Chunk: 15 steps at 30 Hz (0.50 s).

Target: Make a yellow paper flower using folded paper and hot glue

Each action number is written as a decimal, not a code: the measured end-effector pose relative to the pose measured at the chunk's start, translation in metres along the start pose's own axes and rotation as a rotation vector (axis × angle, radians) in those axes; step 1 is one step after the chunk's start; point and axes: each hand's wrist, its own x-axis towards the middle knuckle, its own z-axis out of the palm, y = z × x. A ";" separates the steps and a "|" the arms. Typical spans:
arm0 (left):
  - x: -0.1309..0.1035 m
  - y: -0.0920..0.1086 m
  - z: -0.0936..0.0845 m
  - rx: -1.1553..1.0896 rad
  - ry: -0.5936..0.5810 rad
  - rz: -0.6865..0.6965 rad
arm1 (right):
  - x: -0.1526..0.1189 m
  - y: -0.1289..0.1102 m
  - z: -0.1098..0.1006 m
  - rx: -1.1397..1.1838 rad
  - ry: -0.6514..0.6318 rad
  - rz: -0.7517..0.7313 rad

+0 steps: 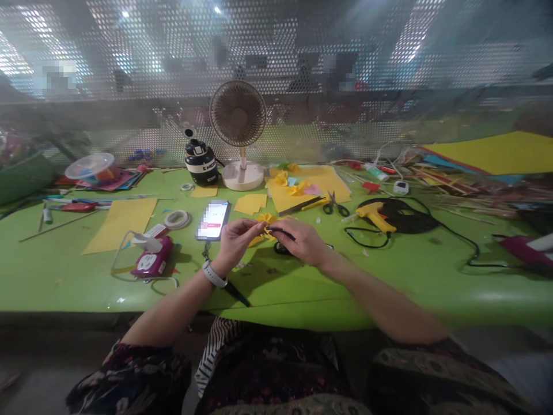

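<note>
My left hand (237, 239) is closed, thumb and fingers pinching the edge of a yellow paper flower (266, 218) just above the table. From the other side, my right hand (306, 241) is closed around a slim black tool (283, 231), its tip against the flower's middle. The tool's exact kind is too small to make out. Below the right hand lies a black object, partly covered, perhaps scissors handles. A lit phone (212, 219) rests to the left of my left hand. Black-handled scissors (336, 206) lie beyond my right hand.
On the green table (276, 311) stand a fan (242, 176) and a black bottle (201, 164). Yellow paper pieces (250, 203) lie ahead. A yellow glue gun (377, 215) with its cord is on the right; a tape roll (177, 219) and purple power socket (153, 258) are left.
</note>
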 end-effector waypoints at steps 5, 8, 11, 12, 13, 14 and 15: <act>0.000 0.001 -0.001 0.016 0.007 0.004 | 0.001 -0.001 -0.001 -0.008 0.000 0.003; 0.002 0.001 -0.002 0.020 0.032 0.024 | 0.001 -0.001 -0.001 -0.022 0.008 0.001; 0.003 0.002 -0.002 0.019 0.049 0.044 | 0.001 0.000 -0.001 -0.031 0.014 -0.008; 0.003 0.002 -0.002 0.019 0.051 0.044 | 0.001 0.001 -0.001 -0.031 0.016 -0.012; 0.004 0.002 -0.002 0.020 0.055 0.042 | 0.002 0.001 -0.001 -0.031 0.018 -0.015; 0.004 0.002 -0.002 0.022 0.061 0.038 | 0.002 0.002 -0.001 -0.031 0.020 -0.019; 0.004 0.003 -0.002 0.022 0.073 0.034 | 0.002 0.002 -0.002 -0.032 0.023 -0.022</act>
